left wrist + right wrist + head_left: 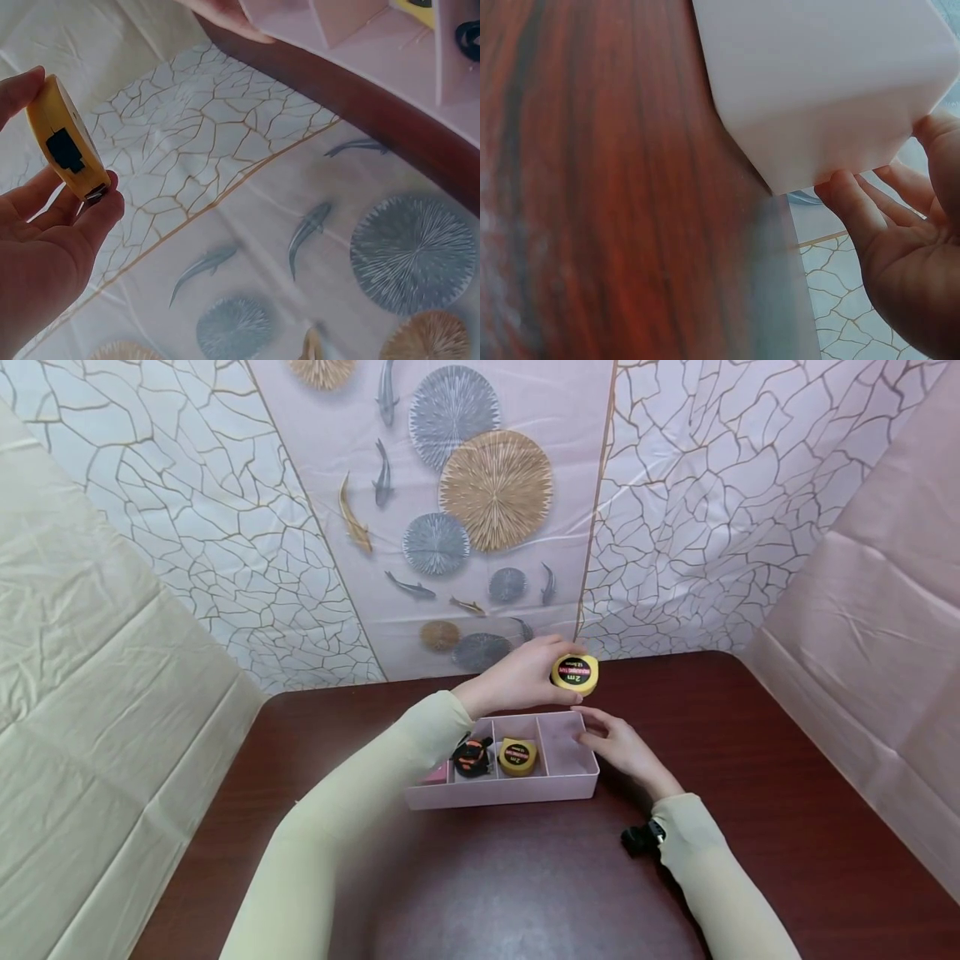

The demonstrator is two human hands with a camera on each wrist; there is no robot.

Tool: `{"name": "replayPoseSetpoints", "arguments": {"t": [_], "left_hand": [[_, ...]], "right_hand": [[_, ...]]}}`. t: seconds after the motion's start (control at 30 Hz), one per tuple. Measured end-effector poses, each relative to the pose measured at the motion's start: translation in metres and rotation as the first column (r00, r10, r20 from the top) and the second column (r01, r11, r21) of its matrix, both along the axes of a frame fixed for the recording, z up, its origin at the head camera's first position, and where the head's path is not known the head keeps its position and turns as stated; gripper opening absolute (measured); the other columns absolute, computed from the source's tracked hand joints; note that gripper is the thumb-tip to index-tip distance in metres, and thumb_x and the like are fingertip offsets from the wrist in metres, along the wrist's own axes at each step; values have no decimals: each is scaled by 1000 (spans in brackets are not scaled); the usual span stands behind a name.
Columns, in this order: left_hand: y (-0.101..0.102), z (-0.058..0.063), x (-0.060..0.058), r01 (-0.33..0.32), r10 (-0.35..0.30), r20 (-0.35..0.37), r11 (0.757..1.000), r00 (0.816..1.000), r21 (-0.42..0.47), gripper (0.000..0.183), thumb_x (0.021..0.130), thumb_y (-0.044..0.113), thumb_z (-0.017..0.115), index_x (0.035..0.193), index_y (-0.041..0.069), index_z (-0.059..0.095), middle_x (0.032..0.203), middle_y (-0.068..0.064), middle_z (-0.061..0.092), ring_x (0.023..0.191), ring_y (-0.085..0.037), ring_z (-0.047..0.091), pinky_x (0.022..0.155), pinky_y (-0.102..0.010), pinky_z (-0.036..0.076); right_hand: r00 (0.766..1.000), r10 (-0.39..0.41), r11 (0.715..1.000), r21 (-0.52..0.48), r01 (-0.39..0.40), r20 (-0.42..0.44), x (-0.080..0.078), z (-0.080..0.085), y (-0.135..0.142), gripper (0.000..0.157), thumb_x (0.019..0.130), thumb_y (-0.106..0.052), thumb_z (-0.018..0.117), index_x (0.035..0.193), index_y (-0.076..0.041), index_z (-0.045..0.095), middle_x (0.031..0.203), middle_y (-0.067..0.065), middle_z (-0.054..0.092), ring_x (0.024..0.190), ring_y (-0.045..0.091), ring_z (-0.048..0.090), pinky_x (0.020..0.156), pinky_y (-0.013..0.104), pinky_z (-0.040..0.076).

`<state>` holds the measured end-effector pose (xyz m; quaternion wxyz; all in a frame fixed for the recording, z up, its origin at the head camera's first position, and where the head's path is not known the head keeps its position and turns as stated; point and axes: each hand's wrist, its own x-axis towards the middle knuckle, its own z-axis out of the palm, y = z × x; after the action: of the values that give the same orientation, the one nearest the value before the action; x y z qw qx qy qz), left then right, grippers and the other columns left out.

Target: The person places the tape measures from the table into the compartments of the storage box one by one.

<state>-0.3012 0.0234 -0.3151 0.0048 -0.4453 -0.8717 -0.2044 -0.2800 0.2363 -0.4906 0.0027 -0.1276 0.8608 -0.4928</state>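
My left hand (528, 672) grips a yellow tape measure (575, 675) by its edges, above the back right part of a pale pink divided box (517, 790). In the left wrist view, thumb and fingers press on opposite sides of the tape measure (67, 142), and its metal tip shows at the lower end. My right hand (618, 745) holds the box's right end, thumb at the rim and fingers against the end wall (817, 142). Inside the box, a second yellow tape measure (517, 757) lies left of the rightmost compartment. Beside it sits a black and orange tape measure (472, 757).
A pink item (435, 775) in the box's left compartment is partly covered by my left sleeve (360, 785). The box stands on a dark red-brown wooden table (487, 877). Patterned cloth (480, 527) hangs behind the table, and plain cloth lines both sides.
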Motion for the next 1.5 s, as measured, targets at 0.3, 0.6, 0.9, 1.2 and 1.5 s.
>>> {"name": "replayPoseSetpoints", "arguments": {"t": [0.3,0.6,0.9,1.2,1.5], "left_hand": [[1,-21,0,4,-4,2,999,1000,-40,68,84,27,83,141,3,55,135,-9,58,120,-18,54,100,-25,42],[0,-39,2,-15,18,58,998,998,-61,65,83,30,84,138,7,58,129,-5,59,109,-13,55,90,-23,44],[-3,-52,4,-11,21,86,994,996,-111,65,85,34,83,138,8,58,130,-3,59,110,-12,55,90,-22,45],[-3,-57,3,-6,16,85,993,996,-115,65,84,34,83,137,7,59,124,-2,60,105,-11,55,87,-22,45],[-2,-60,1,-9,17,71,993,997,-120,65,83,36,84,136,7,60,123,-2,61,104,-11,56,87,-21,44]], "right_hand": [[999,10,1000,-7,-10,33,0,0,0,54,100,-21,64,147,1,47,143,24,53,127,38,54,101,52,48],[1000,13,999,-51,-11,28,1,0,-1,51,100,-20,64,143,2,50,134,26,59,120,38,60,99,49,49],[997,31,998,-63,-27,71,3,0,0,54,101,-19,62,147,3,44,141,28,53,128,39,55,104,50,46],[985,128,984,-138,-112,113,5,7,8,64,98,-18,67,151,3,39,149,24,47,136,39,47,106,43,43],[973,161,977,-163,-134,165,2,16,16,78,91,-24,77,153,0,38,152,21,44,141,36,41,108,44,43]]}}
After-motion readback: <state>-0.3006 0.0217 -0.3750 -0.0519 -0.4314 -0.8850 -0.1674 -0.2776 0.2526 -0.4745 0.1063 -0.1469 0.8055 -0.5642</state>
